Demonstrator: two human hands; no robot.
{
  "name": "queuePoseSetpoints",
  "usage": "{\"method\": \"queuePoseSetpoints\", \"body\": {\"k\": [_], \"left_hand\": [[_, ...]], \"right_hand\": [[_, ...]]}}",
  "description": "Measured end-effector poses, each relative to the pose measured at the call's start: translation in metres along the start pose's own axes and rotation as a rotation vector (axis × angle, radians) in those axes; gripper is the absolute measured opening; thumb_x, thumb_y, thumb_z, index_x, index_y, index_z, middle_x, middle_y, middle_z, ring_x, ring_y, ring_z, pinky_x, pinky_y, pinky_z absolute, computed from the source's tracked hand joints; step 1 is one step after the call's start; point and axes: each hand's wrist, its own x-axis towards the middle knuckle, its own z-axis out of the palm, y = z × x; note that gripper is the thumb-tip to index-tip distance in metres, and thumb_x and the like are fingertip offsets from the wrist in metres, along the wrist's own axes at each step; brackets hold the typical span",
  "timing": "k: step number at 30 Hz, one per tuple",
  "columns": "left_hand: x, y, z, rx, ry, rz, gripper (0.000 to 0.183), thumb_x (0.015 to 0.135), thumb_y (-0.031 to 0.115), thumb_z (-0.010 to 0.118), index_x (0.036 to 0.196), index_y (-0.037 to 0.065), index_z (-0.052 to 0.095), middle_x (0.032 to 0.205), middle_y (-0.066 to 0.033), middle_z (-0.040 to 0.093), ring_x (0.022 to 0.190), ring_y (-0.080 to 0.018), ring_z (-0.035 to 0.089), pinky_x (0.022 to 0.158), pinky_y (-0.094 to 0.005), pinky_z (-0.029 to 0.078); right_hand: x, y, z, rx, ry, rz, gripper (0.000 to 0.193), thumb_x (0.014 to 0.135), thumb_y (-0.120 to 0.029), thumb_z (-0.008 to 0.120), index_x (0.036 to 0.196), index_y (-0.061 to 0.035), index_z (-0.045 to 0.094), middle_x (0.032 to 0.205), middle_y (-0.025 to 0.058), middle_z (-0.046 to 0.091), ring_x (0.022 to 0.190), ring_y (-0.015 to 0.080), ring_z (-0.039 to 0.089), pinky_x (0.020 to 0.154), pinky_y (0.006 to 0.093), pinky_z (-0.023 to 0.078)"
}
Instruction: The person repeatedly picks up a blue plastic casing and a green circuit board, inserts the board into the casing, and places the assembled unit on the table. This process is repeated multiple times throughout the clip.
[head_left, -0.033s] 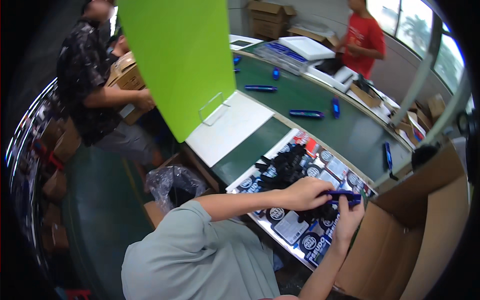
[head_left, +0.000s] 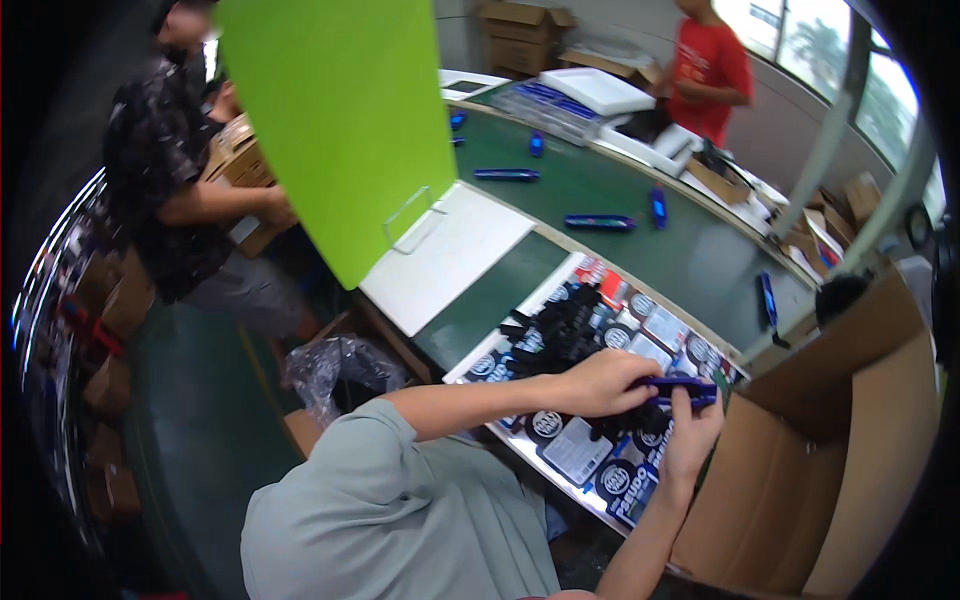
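Observation:
My left hand [head_left: 608,384] pinches one end of a slim purple-blue device [head_left: 680,392]; its exact kind does not show. My right hand [head_left: 692,432] grips the other end, with the thumb laid on top. The fingers cover part of it. Beneath and to the left of my hands, small black plastic parts [head_left: 562,335] lie in a loose heap on a board covered with printed labels [head_left: 575,455]. Some of these parts continue under my left hand.
Similar blue devices [head_left: 600,222] lie scattered on the green table [head_left: 700,265]. An open cardboard box [head_left: 760,490] stands close at my right. A green panel [head_left: 340,120] rises over a white board [head_left: 450,255]. One person [head_left: 160,180] carries a box at left; another [head_left: 705,75] stands at the back.
The whole view has shifted slightly, so the surroundings sit a little further left. Both hands keep the same hold on the device.

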Motion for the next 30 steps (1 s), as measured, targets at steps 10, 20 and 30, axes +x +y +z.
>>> {"method": "queuePoseSetpoints", "body": {"k": [10, 20, 30], "left_hand": [[0.034, -0.003, 0.02, -0.164, -0.07, 0.149, 0.025, 0.089, 0.003, 0.069, 0.113, -0.003, 0.068, 0.088, -0.0169, 0.067, 0.079, -0.0283, 0.067, 0.072, -0.0357, 0.052], [0.046, -0.065, -0.038, -0.466, -0.098, -0.238, 0.024, 0.098, 0.006, 0.063, 0.12, -0.003, 0.065, 0.088, -0.0022, 0.066, 0.07, -0.0052, 0.06, 0.06, -0.0205, 0.047], [0.052, -0.11, -0.07, -0.532, -0.076, -0.376, 0.03, 0.099, 0.008, 0.062, 0.127, -0.003, 0.063, 0.081, -0.0007, 0.065, 0.066, -0.0046, 0.059, 0.054, -0.0208, 0.046]], "right_hand": [[-0.011, 0.002, -0.017, -0.027, 0.208, -0.001, 0.023, 0.092, 0.0, 0.07, 0.111, 0.0019, 0.058, 0.099, 0.0036, 0.064, 0.088, 0.008, 0.061, 0.08, 0.0241, 0.051], [-0.024, 0.006, -0.048, -0.697, 0.299, 0.126, 0.023, 0.092, -0.01, 0.071, 0.111, 0.0021, 0.067, 0.091, 0.0083, 0.069, 0.075, 0.0118, 0.065, 0.066, 0.0258, 0.05], [-0.026, 0.035, -0.019, -1.091, 0.168, 0.175, 0.025, 0.088, -0.016, 0.073, 0.106, 0.0013, 0.07, 0.097, 0.0177, 0.067, 0.079, 0.0326, 0.069, 0.071, 0.0415, 0.054]]}}
